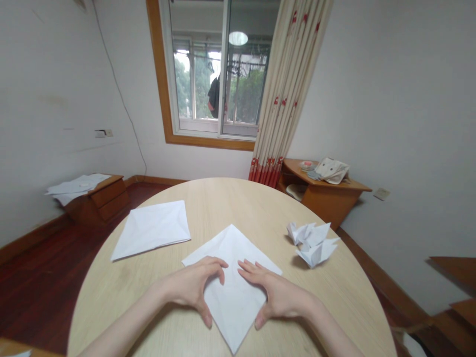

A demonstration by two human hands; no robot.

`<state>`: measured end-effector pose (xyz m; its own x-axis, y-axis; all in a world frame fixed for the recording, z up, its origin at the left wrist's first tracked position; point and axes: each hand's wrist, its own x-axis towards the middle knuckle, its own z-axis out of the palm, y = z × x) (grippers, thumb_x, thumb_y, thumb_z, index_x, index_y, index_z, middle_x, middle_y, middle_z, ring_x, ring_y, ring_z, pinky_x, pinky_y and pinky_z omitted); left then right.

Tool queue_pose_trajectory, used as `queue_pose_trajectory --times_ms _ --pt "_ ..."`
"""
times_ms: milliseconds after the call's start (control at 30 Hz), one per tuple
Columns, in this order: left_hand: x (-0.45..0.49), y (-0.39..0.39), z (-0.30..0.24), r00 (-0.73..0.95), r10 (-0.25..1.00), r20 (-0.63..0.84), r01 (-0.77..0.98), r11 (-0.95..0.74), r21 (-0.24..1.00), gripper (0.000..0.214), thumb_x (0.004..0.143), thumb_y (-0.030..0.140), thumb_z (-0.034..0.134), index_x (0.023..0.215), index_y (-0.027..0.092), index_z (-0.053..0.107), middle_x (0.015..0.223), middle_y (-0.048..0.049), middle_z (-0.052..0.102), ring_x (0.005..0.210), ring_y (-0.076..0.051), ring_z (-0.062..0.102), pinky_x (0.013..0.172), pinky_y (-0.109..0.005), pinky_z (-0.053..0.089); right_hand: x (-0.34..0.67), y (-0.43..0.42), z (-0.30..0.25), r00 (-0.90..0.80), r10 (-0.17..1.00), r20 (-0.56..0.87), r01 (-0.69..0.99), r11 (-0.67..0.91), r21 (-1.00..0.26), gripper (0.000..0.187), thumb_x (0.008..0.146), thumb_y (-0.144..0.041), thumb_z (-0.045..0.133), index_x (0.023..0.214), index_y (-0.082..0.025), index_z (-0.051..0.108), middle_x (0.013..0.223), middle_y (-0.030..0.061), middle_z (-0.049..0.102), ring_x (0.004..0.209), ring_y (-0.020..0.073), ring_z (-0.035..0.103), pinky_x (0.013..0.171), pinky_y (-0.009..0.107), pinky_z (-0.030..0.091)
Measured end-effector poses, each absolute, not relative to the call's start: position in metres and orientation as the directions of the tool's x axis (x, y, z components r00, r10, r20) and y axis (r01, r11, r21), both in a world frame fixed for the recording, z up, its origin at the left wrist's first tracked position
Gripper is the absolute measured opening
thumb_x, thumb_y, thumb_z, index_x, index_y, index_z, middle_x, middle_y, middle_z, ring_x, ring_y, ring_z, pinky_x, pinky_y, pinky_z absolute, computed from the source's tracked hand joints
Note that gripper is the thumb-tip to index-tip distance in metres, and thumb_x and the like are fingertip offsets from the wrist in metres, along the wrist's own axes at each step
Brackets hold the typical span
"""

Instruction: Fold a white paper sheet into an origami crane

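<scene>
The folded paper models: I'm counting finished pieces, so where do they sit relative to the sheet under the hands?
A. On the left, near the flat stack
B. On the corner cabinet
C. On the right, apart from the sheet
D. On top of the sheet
C: the folded paper models lie on the table to the right of the white sheet, not touching it.
</scene>
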<state>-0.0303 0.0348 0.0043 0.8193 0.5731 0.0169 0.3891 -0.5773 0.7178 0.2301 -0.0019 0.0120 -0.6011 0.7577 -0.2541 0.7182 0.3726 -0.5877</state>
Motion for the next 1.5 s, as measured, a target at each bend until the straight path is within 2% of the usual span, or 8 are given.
queue_pose_trajectory --times_ms 333,600,833,1067,1200,1300,1400,1500 --pt "-0.033 0.035 0.010 0.791 0.612 0.001 0.402 -0.522 0.753 0.046 0.050 0.045 0.087 0.086 0.025 0.066 0.131 -0.0054 0.055 0.118 -0.028 0.054 0.099 -0.038 0.039 0.237 0.000 0.005 -0.576 0.795 -0.191 0.665 0.319 -0.676 0.096 0.055 -0.058 0.080 0.137 -0.023 0.046 0.151 0.0120 0.027 0.141 0.0297 0.021 0.116 0.051 0.011" --pt "-0.033 0.035 0.018 0.789 0.614 0.023 0.341 -0.470 0.814 0.013 0.068 0.034 0.079 0.074 0.024 0.073 0.124 -0.0023 0.061 0.111 -0.023 0.058 0.089 -0.030 0.047 0.241 -0.002 0.009 -0.539 0.832 -0.131 0.610 0.279 -0.742 0.070 0.064 -0.058 0.076 0.123 -0.025 0.060 0.146 0.0110 0.039 0.136 0.0284 0.034 0.111 0.046 0.028" --pt "-0.032 0.038 0.016 0.740 0.669 0.072 0.295 -0.419 0.858 0.011 0.075 0.032 0.072 0.073 0.021 0.070 0.114 -0.0047 0.067 0.105 -0.021 0.061 0.092 -0.034 0.045 0.238 -0.004 0.017 -0.533 0.844 -0.065 0.569 0.300 -0.766 0.040 0.075 -0.056 0.067 0.101 -0.026 0.073 0.134 0.0095 0.054 0.128 0.0272 0.047 0.107 0.044 0.035" --pt "-0.033 0.042 0.010 0.718 0.691 0.088 0.268 -0.391 0.881 0.014 0.085 0.030 0.059 0.086 0.018 0.066 0.107 -0.0050 0.070 0.099 -0.021 0.062 0.088 -0.031 0.044 0.236 -0.007 0.023 -0.502 0.865 -0.019 0.573 0.316 -0.756 0.034 0.085 -0.050 0.056 0.093 -0.024 0.076 0.118 0.0083 0.067 0.110 0.0269 0.062 0.093 0.038 0.044" --pt "-0.035 0.041 0.012 0.702 0.707 0.083 0.352 -0.446 0.823 0.022 0.092 0.035 0.048 0.093 0.018 0.062 0.096 -0.0029 0.067 0.087 -0.018 0.059 0.077 -0.027 0.043 0.235 -0.007 0.019 -0.482 0.876 0.018 0.574 0.331 -0.749 0.040 0.090 -0.045 0.047 0.079 -0.017 0.073 0.085 0.0048 0.073 0.083 0.0219 0.064 0.075 0.029 0.045" --pt "-0.035 0.040 0.013 0.666 0.741 0.085 0.435 -0.479 0.763 0.026 0.094 0.039 0.041 0.087 0.018 0.055 0.084 -0.0005 0.061 0.077 -0.017 0.054 0.070 -0.026 0.040 0.235 -0.005 0.013 -0.429 0.903 0.008 0.647 0.313 -0.695 0.043 0.093 -0.040 0.040 0.062 -0.016 0.060 0.061 -0.0014 0.059 0.060 0.0134 0.050 0.057 0.024 0.034" --pt "-0.035 0.039 0.014 0.622 0.778 0.095 0.476 -0.471 0.743 0.028 0.095 0.042 0.036 0.086 0.019 0.050 0.080 0.0006 0.057 0.074 -0.017 0.051 0.067 -0.025 0.038 0.235 -0.003 0.008 -0.378 0.925 0.042 0.668 0.304 -0.680 0.040 0.093 -0.037 0.037 0.058 -0.018 0.046 0.055 -0.0045 0.045 0.055 0.0107 0.041 0.052 0.023 0.026" --pt "-0.033 0.038 0.013 0.559 0.821 0.118 0.493 -0.443 0.749 0.029 0.095 0.044 0.033 0.085 0.020 0.046 0.079 0.0004 0.057 0.073 -0.017 0.053 0.067 -0.026 0.038 0.232 -0.003 0.007 -0.356 0.929 0.097 0.649 0.321 -0.689 0.039 0.094 -0.038 0.035 0.061 -0.019 0.044 0.056 -0.0045 0.045 0.054 0.0109 0.043 0.052 0.023 0.027"
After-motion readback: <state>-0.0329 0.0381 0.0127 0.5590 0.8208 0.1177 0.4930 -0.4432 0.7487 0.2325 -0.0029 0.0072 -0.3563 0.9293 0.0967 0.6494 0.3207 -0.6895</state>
